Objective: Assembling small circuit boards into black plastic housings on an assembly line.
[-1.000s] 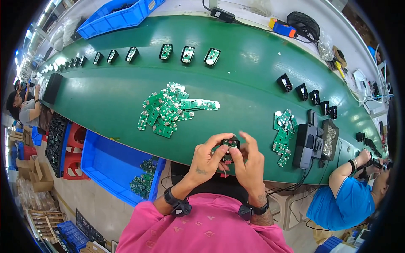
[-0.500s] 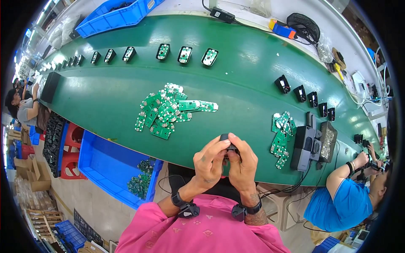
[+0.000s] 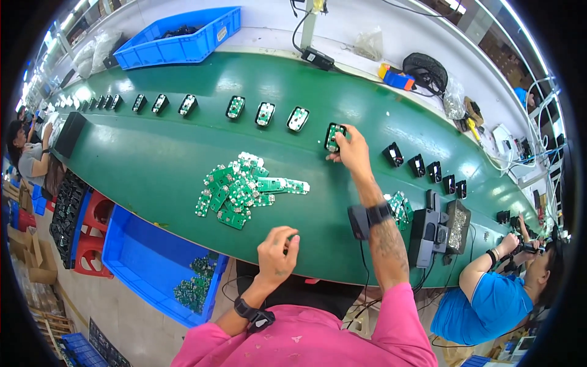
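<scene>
My right hand (image 3: 351, 150) is stretched out over the green table and grips a black plastic casing with a green circuit board in it (image 3: 333, 138). This casing is at the right end of a row of similar filled casings, the nearest being one with a whitish board (image 3: 298, 119). Over the table's front edge hovers my left hand (image 3: 277, 255), its fingers loosely curled, the thumb apart and nothing seen in it. Beyond that hand lies a loose heap of green circuit boards (image 3: 235, 191). A smaller pile of boards (image 3: 400, 209) is partly hidden behind my right forearm.
Open black casings (image 3: 393, 155) stand in a line at the right. Near them are a grey-black device (image 3: 427, 235) and a tray of small metal parts (image 3: 457, 226). Blue bins stand at the back (image 3: 177, 58) and below the front edge (image 3: 140, 263). A co-worker in blue (image 3: 483, 306) sits at right.
My hands were together on a black casing at the front edge. They have parted: the right has carried the casing forward to the row's end, and the left has moved slightly left, fingers loosened.
</scene>
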`<action>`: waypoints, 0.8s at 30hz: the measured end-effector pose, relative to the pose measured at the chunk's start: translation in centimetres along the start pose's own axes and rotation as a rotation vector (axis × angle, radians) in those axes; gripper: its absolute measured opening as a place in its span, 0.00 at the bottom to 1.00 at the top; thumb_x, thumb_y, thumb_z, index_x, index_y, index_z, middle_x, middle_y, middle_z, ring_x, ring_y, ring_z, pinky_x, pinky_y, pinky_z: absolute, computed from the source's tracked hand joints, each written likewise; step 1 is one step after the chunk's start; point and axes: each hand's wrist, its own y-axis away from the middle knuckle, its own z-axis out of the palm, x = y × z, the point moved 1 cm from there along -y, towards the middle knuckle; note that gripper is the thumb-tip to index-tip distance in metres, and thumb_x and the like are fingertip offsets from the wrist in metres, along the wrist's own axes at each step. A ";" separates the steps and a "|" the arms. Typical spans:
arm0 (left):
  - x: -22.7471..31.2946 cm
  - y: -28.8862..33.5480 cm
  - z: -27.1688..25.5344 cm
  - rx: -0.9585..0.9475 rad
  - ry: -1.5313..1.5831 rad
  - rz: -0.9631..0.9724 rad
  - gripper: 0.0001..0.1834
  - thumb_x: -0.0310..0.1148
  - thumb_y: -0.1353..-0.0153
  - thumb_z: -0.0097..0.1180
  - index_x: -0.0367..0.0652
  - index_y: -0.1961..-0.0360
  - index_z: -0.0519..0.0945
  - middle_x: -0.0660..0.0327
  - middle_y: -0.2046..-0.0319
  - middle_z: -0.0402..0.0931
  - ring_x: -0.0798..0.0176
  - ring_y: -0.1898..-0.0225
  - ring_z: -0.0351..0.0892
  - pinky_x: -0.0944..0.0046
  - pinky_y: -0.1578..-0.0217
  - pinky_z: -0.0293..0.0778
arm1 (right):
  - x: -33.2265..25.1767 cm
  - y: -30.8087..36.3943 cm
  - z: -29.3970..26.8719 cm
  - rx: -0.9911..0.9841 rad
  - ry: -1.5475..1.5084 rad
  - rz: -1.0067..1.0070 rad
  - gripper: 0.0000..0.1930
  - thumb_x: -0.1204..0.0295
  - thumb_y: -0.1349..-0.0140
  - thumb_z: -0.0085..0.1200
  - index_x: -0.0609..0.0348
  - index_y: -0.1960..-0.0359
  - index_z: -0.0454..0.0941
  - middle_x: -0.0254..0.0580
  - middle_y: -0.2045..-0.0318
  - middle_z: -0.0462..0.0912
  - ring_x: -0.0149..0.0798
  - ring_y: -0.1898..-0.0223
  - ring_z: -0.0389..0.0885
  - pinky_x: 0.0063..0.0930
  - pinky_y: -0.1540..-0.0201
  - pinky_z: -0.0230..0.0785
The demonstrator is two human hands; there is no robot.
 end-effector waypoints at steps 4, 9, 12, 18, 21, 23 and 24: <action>-0.5 -0.3 0.3 -0.025 -0.085 0.126 0.03 0.24 0.40 0.59 0.37 0.65 0.81 0.56 0.69 0.80 0.64 0.77 0.77 0.68 0.76 0.74 | 0.8 -4.6 1.3 0.033 0.234 0.011 0.17 0.68 0.32 0.51 0.59 0.43 0.74 0.55 0.60 0.85 0.48 0.71 0.88 0.37 0.68 0.80; -0.4 -0.3 0.0 -0.031 -0.015 0.027 0.02 0.24 0.39 0.58 0.37 0.67 0.81 0.57 0.70 0.80 0.65 0.78 0.77 0.68 0.77 0.72 | 1.9 -5.1 2.0 0.136 0.623 -0.034 0.21 0.59 0.33 0.51 0.57 0.44 0.75 0.61 0.55 0.83 0.63 0.50 0.80 0.51 0.46 0.71; -0.2 -0.3 -0.4 -0.029 0.001 -0.011 0.03 0.24 0.39 0.59 0.36 0.68 0.81 0.57 0.71 0.80 0.66 0.79 0.76 0.68 0.78 0.72 | 1.4 -4.0 0.3 0.214 0.851 -0.241 0.23 0.59 0.35 0.55 0.61 0.44 0.75 0.61 0.57 0.82 0.61 0.52 0.79 0.49 0.48 0.71; -0.4 -0.2 0.1 -0.043 0.070 -0.022 0.02 0.24 0.40 0.59 0.36 0.68 0.81 0.58 0.71 0.80 0.66 0.81 0.75 0.68 0.81 0.69 | 0.0 -0.3 -10.0 0.335 1.339 -0.184 0.37 0.58 0.53 0.71 0.61 0.41 0.73 0.56 0.48 0.77 0.57 0.43 0.70 0.50 0.42 0.67; 0.2 -0.8 0.6 -0.099 0.034 0.048 0.03 0.24 0.40 0.59 0.36 0.66 0.80 0.58 0.72 0.79 0.66 0.82 0.75 0.68 0.81 0.69 | 2.4 -1.5 -13.3 0.250 1.394 -0.026 0.29 0.60 0.53 0.70 0.65 0.52 0.80 0.55 0.56 0.83 0.55 0.51 0.79 0.45 0.49 0.74; -0.4 -0.5 0.4 -0.122 0.015 0.049 0.13 0.26 0.40 0.61 0.37 0.55 0.78 0.53 0.60 0.79 0.65 0.79 0.77 0.68 0.79 0.71 | 1.6 0.2 -12.3 0.247 1.312 -0.131 0.23 0.60 0.52 0.69 0.66 0.58 0.82 0.55 0.63 0.85 0.54 0.59 0.82 0.42 0.55 0.76; -0.9 -0.1 0.6 -0.116 0.012 0.073 0.18 0.27 0.40 0.62 0.37 0.49 0.76 0.50 0.51 0.78 0.65 0.78 0.78 0.69 0.78 0.72 | 0.6 1.3 -10.9 0.246 1.214 -0.268 0.19 0.61 0.51 0.67 0.67 0.65 0.84 0.54 0.69 0.86 0.54 0.66 0.85 0.40 0.62 0.78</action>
